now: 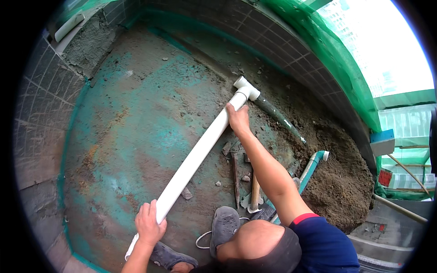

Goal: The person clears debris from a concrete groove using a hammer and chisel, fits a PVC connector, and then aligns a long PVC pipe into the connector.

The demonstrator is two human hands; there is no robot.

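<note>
A long white plastic pipe (193, 160) lies slanted across the middle, from lower left to upper right. My left hand (149, 224) is closed around its lower part. My right hand (238, 119) grips the pipe near its upper end, just below a white tee fitting (247, 88). The pipe's top sits at the tee's branch. A dirt-covered dark pipe (278, 117) meets the tee's right end and runs toward the soil. A white piece (131, 248) shows beside my left wrist; I cannot tell whether it belongs to the pipe.
A heap of soil (339, 186) rises at the right, with a teal-and-white bent pipe (314, 164) before it. Near my knee lies a wooden-handled tool (255, 194) among rubble. Tiled walls (48, 95) and green netting (337, 68) border the stained floor (114, 150).
</note>
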